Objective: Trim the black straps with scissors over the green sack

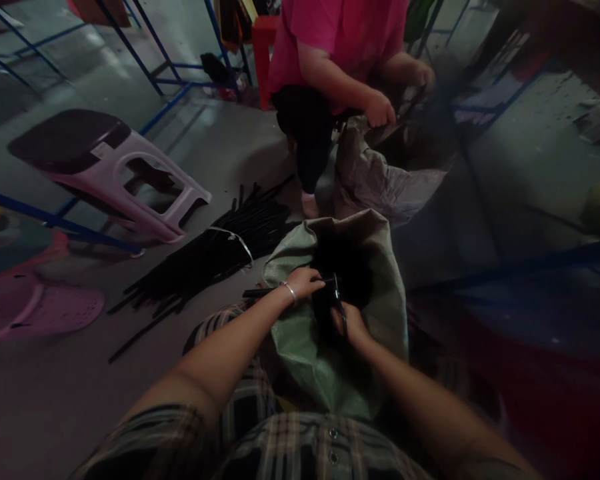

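My left hand (305, 283), with a bracelet at the wrist, is closed around a black strip (258, 293) whose tail sticks out to the left under my forearm. The strip's other end reaches rightward over an open green woven sack (300, 353). In my right hand (353, 323) is a pair of scissors (337, 293), blades pointing up and away beside the strip's end. Whether the blades touch the strip I cannot tell. Dark material (347, 263) fills the sack's mouth below both hands; its pieces are too dark to make out.
A tied bundle of long black strips (205, 260) lies on the floor at left. Beyond it stands a pink stool (145, 180) with a dark seat. A pink basket (45, 310) is at far left. Opposite, a person in a pink shirt (330, 40) sits over a pale sack (375, 183).
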Demonstrator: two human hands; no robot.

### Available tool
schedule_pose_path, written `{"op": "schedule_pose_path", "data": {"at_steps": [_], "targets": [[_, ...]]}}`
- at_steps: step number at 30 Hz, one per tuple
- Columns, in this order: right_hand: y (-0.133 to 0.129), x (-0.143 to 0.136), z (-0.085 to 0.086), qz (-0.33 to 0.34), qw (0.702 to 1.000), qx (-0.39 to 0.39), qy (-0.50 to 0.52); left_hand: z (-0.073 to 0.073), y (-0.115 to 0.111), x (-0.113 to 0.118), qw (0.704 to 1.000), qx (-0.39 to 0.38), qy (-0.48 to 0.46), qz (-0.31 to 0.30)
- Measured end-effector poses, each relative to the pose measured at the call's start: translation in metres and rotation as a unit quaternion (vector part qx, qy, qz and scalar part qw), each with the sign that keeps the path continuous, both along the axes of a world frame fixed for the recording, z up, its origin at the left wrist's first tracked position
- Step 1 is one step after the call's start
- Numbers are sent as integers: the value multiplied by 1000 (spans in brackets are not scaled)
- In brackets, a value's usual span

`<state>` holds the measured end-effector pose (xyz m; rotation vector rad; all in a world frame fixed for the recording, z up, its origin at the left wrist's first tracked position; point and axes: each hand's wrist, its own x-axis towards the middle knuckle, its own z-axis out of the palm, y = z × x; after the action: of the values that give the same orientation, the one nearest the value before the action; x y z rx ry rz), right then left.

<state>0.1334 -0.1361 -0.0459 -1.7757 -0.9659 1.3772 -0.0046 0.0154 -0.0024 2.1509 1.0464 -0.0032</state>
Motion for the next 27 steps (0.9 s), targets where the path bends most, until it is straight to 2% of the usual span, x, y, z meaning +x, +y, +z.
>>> {"op": "schedule_pose_path", "data": {"at_steps": [3, 8, 16, 21, 27], "targets": [[2, 0, 0, -24, 1000, -1, 17, -1, 2, -1, 1000, 3, 12, 2], [5, 4, -3, -25, 999, 21, -38, -4, 3, -1, 1000, -2, 14, 27], [2, 6, -15, 71, 996, 21, -52, -3, 3, 1, 998, -27, -28, 57], [2, 6, -12, 113, 989, 38, -82, -5, 0, 5, 997, -35, -28, 62], [3, 8, -9, 116, 987, 72, -79, 0, -8, 10, 998, -44, -17, 33]]}}
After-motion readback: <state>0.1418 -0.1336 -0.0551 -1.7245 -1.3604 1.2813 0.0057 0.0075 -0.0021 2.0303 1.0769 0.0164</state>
